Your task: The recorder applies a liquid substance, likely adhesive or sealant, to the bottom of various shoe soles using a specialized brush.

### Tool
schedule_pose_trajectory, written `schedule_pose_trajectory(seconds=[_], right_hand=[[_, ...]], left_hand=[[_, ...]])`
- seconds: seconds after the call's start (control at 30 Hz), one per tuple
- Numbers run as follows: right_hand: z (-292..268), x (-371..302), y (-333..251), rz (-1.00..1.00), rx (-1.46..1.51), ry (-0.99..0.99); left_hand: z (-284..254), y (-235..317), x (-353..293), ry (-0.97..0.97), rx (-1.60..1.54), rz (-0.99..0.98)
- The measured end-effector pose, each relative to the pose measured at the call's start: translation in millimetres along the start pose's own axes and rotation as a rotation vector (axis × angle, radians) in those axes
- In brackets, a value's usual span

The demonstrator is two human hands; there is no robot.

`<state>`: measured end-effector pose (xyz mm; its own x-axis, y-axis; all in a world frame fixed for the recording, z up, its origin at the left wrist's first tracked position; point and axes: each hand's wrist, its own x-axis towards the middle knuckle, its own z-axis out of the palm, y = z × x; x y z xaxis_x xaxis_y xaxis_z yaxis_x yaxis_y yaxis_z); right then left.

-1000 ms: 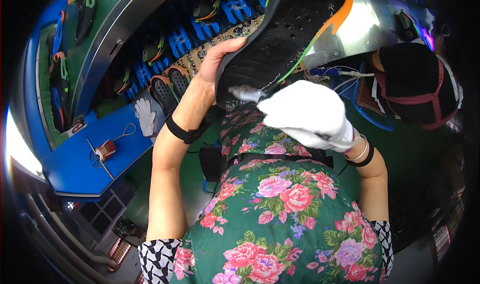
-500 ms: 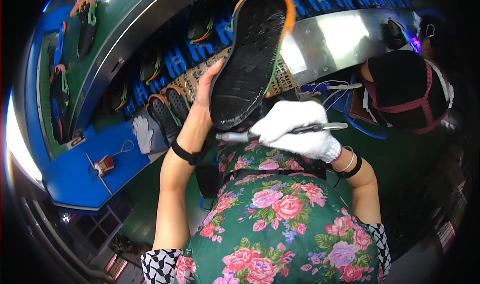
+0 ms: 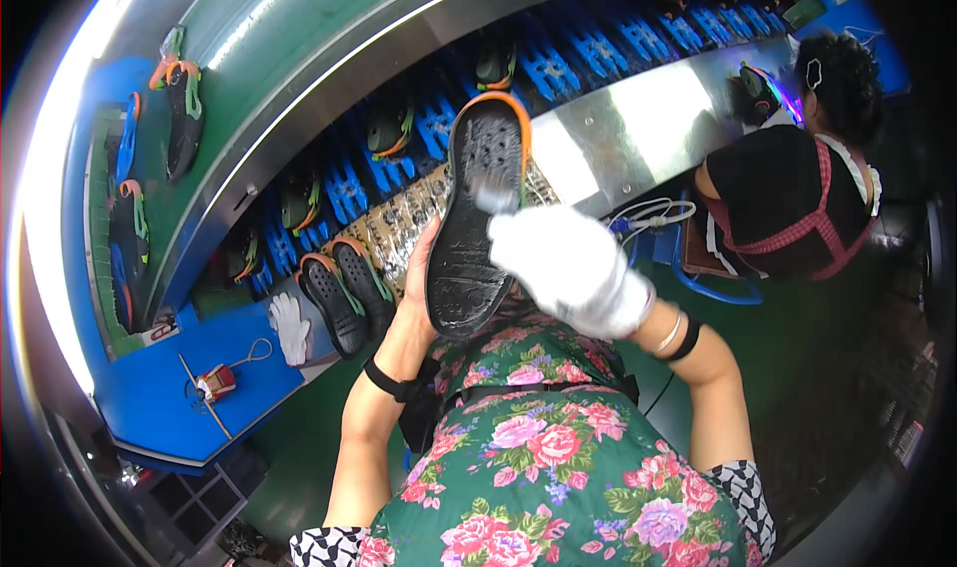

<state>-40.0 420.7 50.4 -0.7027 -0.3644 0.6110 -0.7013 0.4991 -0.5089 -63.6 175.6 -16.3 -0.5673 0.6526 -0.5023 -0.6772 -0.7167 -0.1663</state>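
A black shoe sole [image 3: 467, 258] with an orange and green edge stands tilted in front of me, its inner face with holes and ridges turned toward me. My left hand [image 3: 419, 260] grips it along its left side; most of the fingers are hidden behind it. In a white knitted glove, my right hand [image 3: 573, 273] is closed around a brush. The blurred brush head [image 3: 493, 194] lies over the upper middle of the sole, seemingly touching it. The glove hides the handle.
Two more soles [image 3: 349, 293] and a white glove [image 3: 289, 328] lie at left, near a blue table [image 3: 150, 397] with a small red object [image 3: 212, 380]. Beyond runs a line of blue racks [image 3: 548, 68]. A co-worker [image 3: 778, 188] sits at right.
The sole has come down and nearer. My right hand has moved the brush from below the sole's near end up onto its face.
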Motion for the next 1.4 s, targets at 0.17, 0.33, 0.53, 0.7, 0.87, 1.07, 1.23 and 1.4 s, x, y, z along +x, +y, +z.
schedule_pose_trajectory(seconds=[0.17,0.33,0.53,0.7,0.87,1.07,1.23,1.4], right_hand=[[-2,-12,-16,0.383,1.026,-0.004],[-22,-28,10,0.515,1.578,0.485],[-4,-84,32,0.915,1.557,0.745],[17,-102,48,1.045,1.507,0.773],[18,-103,53,1.083,1.474,0.793],[32,-85,52,1.087,1.369,0.652],[46,-88,48,1.041,1.380,0.598],[46,-95,40,1.086,1.338,0.591]], left_hand=[[18,4,-5,-0.277,0.304,0.007],[42,15,-36,-0.440,0.350,0.134],[69,21,-44,-0.700,0.187,0.010],[97,27,-41,-0.803,0.166,-0.001],[125,51,-33,-0.855,0.331,0.040],[207,142,15,-0.743,0.515,0.310],[231,150,45,-0.481,0.199,0.654],[218,128,39,-0.439,0.222,0.564]])
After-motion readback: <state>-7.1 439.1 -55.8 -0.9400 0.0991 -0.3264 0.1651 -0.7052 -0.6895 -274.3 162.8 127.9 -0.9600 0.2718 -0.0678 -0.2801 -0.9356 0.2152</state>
